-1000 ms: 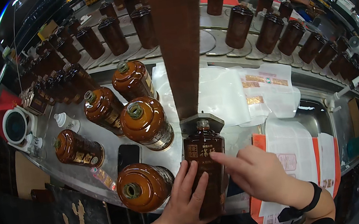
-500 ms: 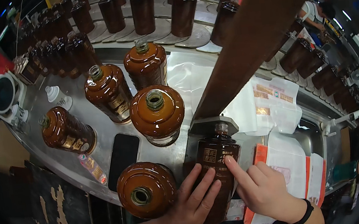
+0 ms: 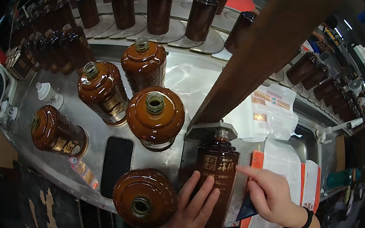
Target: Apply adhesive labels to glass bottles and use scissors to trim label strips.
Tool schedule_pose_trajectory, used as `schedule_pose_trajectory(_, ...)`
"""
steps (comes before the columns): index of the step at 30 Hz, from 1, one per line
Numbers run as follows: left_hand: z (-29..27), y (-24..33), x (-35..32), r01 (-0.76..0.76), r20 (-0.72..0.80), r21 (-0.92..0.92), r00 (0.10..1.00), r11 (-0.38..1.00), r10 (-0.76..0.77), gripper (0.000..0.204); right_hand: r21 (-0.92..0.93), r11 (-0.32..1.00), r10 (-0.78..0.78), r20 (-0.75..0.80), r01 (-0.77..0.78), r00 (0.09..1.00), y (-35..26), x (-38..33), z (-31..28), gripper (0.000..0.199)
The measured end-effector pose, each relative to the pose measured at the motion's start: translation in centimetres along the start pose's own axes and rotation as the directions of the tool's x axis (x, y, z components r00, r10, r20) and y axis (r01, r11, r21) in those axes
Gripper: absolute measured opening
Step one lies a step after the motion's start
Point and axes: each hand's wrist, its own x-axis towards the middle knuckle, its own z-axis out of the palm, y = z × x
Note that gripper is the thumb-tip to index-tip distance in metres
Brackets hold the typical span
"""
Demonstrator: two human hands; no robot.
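Note:
A dark brown square-shouldered bottle (image 3: 221, 184) with gold lettering lies against a metal stop (image 3: 210, 130), its glass neck pointing away from me. My left hand (image 3: 192, 208) rests flat over its lower left side, fingers spread. Beside the bottle's right edge is my right hand (image 3: 269, 192), index finger stretched toward the lettering and the other fingers curled. A dark blue cloth-like piece (image 3: 247, 208) hangs under those curled fingers; how they grip it is partly hidden. Next to my left wrist stands an uncapped round amber bottle (image 3: 143, 187).
More amber bottles (image 3: 156, 121) and a black phone (image 3: 116, 161) are on the metal table at left. A brown post (image 3: 257, 54) slants up from the stop. White and orange sheets (image 3: 277, 161) lie at right. Behind, dark bottles (image 3: 161, 12) line a plate conveyor.
My right index finger has come off the bottle's face to its right edge, uncovering more lettering. The dark blue piece now shows under that hand. The view has shifted slightly; my left hand stays put.

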Motion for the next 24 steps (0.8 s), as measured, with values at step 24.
schedule_pose_trajectory(24, -0.4, 0.5, -0.4, 0.011, 0.084, 0.069, 0.996, 0.998, -0.017, 0.095, 0.498, 0.867, -0.009, 0.037, -0.011, 0.999, -2.3, 0.3, -1.7, 0.026)
